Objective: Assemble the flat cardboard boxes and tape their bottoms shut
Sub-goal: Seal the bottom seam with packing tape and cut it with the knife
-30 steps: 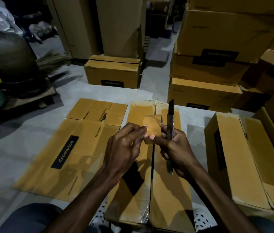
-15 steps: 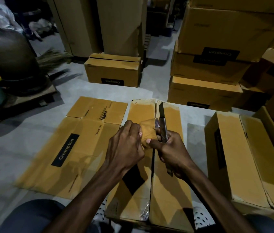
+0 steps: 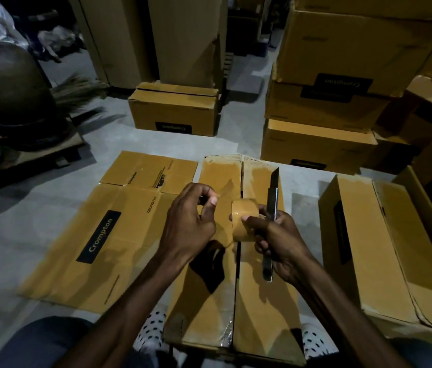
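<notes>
An assembled cardboard box (image 3: 262, 309) stands in front of me, its two bottom flaps meeting along a dark middle seam. Over it, my right hand (image 3: 281, 243) holds a brown tape roll (image 3: 244, 221) between thumb and fingers, and a utility knife (image 3: 273, 205) with its blade pointing away from me. To the left of the roll, my left hand (image 3: 191, 221) pinches the loose end of the tape (image 3: 226, 188), peeled a short way off. A flat Crompton box (image 3: 98, 235) lies on the floor at the left.
Another assembled box (image 3: 384, 248) lies at my right. Stacked Crompton boxes (image 3: 342, 75) rise behind it, and a single box (image 3: 175, 110) sits on the floor ahead. A broom (image 3: 79, 91) and a dark round vessel (image 3: 5, 88) stand at the far left.
My hands have drawn apart. The left hand has pulled a short strip of tape away from the roll, and the roll has turned so its brown face shows.
</notes>
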A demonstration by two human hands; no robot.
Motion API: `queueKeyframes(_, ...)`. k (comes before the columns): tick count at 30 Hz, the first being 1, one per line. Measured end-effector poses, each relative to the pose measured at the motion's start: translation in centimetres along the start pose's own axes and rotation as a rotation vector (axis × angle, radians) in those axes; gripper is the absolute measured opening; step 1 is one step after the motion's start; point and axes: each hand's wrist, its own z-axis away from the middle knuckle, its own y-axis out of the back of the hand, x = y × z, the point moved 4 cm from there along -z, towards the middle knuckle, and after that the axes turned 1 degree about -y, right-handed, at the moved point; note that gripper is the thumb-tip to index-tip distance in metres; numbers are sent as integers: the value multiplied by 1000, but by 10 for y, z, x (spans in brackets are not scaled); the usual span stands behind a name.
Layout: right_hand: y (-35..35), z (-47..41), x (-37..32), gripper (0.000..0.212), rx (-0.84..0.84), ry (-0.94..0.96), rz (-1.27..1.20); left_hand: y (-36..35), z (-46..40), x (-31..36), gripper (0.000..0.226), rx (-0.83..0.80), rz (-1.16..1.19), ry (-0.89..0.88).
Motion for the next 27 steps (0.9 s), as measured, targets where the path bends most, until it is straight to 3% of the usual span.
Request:
queueKeyframes(4, -2, 5, -6, 33, -44, 37, -31, 1, 1, -4, 19, 31, -67, 105)
queueKeyframes(8, -7, 12, -16, 30, -119, 84, -61, 7, 0, -9, 38, 97, 22, 231)
queueKeyframes(15, -9, 13, -17, 32, -158, 90, -136, 9, -1, -20, 27, 51, 332, 471)
queueKeyframes(21, -12, 14, -20, 32, -145, 121, -139, 7, 0, -22, 15, -82, 323, 451)
queueKeyframes(27, -15, 15, -19, 33, -148, 127, -101, 2, -1, -16, 27, -96, 334, 440)
